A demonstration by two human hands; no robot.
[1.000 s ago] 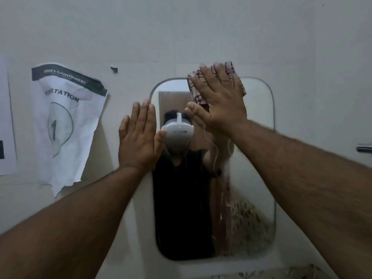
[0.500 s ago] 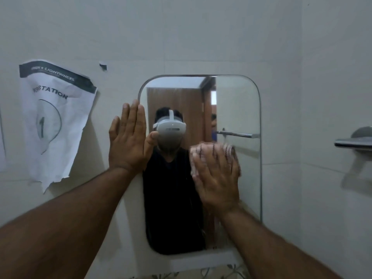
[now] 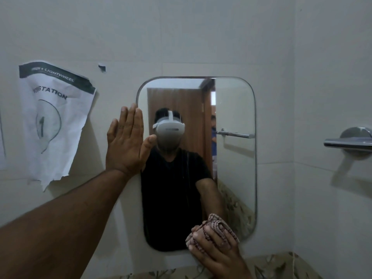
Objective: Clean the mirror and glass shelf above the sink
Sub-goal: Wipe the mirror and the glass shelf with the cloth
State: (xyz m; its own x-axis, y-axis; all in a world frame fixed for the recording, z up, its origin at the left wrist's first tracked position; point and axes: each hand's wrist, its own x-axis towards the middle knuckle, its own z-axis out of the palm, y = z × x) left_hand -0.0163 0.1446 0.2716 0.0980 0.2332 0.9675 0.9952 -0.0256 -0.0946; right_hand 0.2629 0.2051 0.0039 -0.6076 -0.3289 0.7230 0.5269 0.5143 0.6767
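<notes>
Wiping the mirror (image 3: 234,158) on the far wall is the step in hand. The right hand (image 3: 218,252), fingers curled, presses a cloth (image 3: 218,223) at its bottom edge. The left hand (image 3: 127,141) lies flat and empty on its left edge. Next, probably another stroke across unwiped glass; no glass shelf is visible.

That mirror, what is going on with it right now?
A person is wiping the wall mirror. The right hand presses a bunched patterned cloth against the glass near its bottom edge. The left hand lies flat and open over the mirror's left edge, as if steadying it. A torn paper sign hangs on the wall to the left.
</notes>
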